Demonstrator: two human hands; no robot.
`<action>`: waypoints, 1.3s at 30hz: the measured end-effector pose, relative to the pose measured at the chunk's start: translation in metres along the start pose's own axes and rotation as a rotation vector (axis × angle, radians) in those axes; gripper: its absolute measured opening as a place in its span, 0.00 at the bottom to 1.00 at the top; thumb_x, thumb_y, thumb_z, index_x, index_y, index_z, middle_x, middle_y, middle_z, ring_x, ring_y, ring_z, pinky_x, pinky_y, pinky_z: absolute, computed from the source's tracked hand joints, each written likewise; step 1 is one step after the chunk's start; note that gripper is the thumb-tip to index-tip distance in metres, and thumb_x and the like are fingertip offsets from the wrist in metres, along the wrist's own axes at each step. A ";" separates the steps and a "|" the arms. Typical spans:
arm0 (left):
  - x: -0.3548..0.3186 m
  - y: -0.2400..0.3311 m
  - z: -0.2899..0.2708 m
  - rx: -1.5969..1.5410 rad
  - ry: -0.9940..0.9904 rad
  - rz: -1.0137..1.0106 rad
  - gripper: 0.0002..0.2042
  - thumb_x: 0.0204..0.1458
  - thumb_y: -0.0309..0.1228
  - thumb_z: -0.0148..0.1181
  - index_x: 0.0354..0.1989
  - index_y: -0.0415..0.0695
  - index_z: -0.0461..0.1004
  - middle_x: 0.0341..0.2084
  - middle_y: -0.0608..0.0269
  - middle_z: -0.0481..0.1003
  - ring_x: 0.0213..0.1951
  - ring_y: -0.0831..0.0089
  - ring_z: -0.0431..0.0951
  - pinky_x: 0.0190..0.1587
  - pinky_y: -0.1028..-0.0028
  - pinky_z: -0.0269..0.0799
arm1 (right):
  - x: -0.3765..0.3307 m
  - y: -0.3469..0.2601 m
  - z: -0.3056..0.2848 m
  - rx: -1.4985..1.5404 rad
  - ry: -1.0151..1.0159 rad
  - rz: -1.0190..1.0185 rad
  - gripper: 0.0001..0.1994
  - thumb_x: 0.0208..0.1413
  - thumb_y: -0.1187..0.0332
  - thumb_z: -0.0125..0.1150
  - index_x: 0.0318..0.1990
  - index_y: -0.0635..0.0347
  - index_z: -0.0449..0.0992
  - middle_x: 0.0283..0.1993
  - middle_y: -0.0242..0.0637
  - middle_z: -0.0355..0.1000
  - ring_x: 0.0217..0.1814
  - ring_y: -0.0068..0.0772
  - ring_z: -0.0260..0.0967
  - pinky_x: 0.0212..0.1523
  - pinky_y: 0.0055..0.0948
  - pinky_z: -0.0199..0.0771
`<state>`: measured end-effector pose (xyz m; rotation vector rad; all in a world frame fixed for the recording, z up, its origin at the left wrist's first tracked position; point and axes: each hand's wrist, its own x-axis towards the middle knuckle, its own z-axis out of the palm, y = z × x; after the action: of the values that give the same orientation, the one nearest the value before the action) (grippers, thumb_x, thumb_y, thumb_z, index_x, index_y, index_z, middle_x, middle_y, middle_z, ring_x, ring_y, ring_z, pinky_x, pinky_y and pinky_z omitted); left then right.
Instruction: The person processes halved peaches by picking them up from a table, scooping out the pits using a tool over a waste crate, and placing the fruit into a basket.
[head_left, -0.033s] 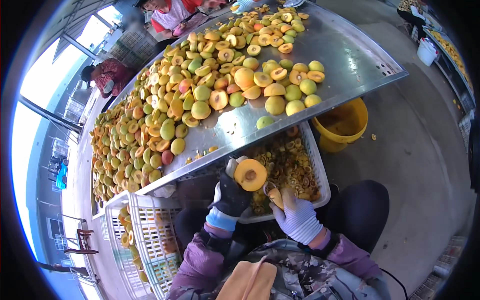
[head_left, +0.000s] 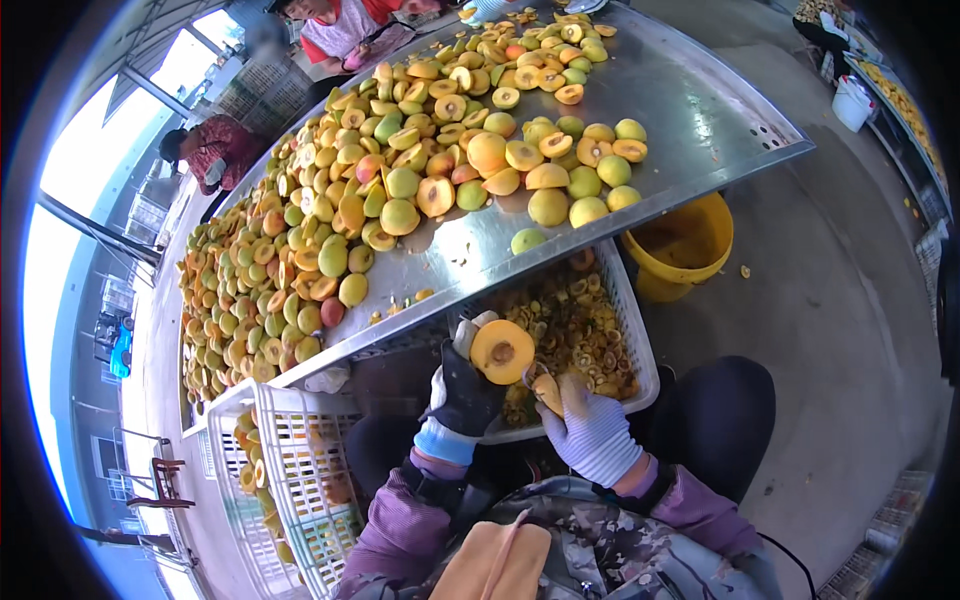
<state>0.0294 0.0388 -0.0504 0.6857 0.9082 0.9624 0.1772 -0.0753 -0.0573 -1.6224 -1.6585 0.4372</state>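
Observation:
My left hand (head_left: 462,395), in a dark glove with pale fingertips, grips a peach half (head_left: 502,351). Its yellow cut face is turned up, with a brown hollow or stone in the middle. In my right hand (head_left: 592,430), gloved in striped white, is a pitting tool (head_left: 547,390) with a wooden handle and a small metal loop. The loop is close to the lower right edge of the fruit; whether they touch I cannot tell. Below both hands stands a white crate (head_left: 648,372) holding brownish stones and scraps.
A metal table (head_left: 690,130) carries a large heap of whole and halved peaches (head_left: 400,185). At my left is a white basket (head_left: 300,425) with peach halves; a yellow bucket (head_left: 722,250) stands under the table's right side. Other people (head_left: 225,150) work beyond the table.

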 end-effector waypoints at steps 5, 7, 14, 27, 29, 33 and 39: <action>-0.025 -0.005 0.000 0.514 -0.067 0.217 0.23 0.63 0.47 0.39 0.54 0.40 0.65 0.47 0.54 0.72 0.52 0.64 0.72 0.54 0.65 0.68 | 0.005 -0.012 0.006 -0.051 -0.061 0.016 0.16 0.50 0.67 0.60 0.41 0.65 0.63 0.20 0.46 0.69 0.22 0.51 0.71 0.22 0.43 0.70; -0.032 -0.004 0.003 0.580 -0.116 0.257 0.24 0.63 0.47 0.39 0.56 0.39 0.63 0.49 0.53 0.71 0.52 0.63 0.71 0.55 0.66 0.67 | 0.004 -0.012 0.008 -0.067 -0.057 0.005 0.16 0.50 0.67 0.60 0.41 0.65 0.63 0.20 0.46 0.69 0.21 0.50 0.71 0.21 0.43 0.70; -0.039 -0.005 0.012 0.236 -0.161 0.160 0.21 0.61 0.36 0.45 0.59 0.38 0.60 0.49 0.52 0.71 0.50 0.66 0.73 0.51 0.70 0.70 | 0.001 -0.010 0.006 -0.108 -0.180 0.079 0.18 0.51 0.66 0.59 0.43 0.67 0.62 0.19 0.46 0.70 0.21 0.50 0.71 0.21 0.42 0.71; -0.047 -0.003 0.028 0.490 -0.085 0.311 0.19 0.61 0.41 0.44 0.50 0.37 0.69 0.45 0.54 0.74 0.44 0.67 0.76 0.48 0.71 0.72 | -0.001 -0.011 0.009 -0.044 -0.289 0.125 0.20 0.51 0.64 0.56 0.47 0.70 0.62 0.23 0.49 0.72 0.25 0.51 0.73 0.25 0.44 0.74; -0.046 -0.003 0.028 0.528 -0.093 0.400 0.21 0.60 0.44 0.46 0.47 0.36 0.71 0.43 0.54 0.75 0.43 0.67 0.76 0.46 0.71 0.72 | -0.004 -0.011 0.014 0.120 -0.282 0.137 0.20 0.52 0.66 0.57 0.48 0.70 0.63 0.27 0.53 0.71 0.28 0.57 0.71 0.28 0.45 0.73; -0.044 -0.003 0.027 0.329 -0.149 0.309 0.29 0.58 0.54 0.44 0.43 0.34 0.71 0.37 0.52 0.76 0.39 0.66 0.77 0.43 0.70 0.73 | -0.005 -0.012 0.012 0.297 -0.333 0.144 0.19 0.53 0.66 0.56 0.47 0.70 0.65 0.33 0.55 0.72 0.33 0.58 0.71 0.33 0.44 0.73; -0.035 -0.001 0.031 0.269 -0.269 0.314 0.27 0.56 0.53 0.52 0.37 0.33 0.75 0.28 0.55 0.78 0.30 0.69 0.78 0.36 0.72 0.75 | -0.003 -0.018 0.004 0.532 -0.343 0.117 0.16 0.54 0.66 0.57 0.43 0.69 0.67 0.36 0.55 0.71 0.40 0.56 0.70 0.41 0.43 0.71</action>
<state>0.0477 0.0036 -0.0251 1.1848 0.7079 1.0016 0.1619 -0.0800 -0.0479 -1.2906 -1.5104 1.1625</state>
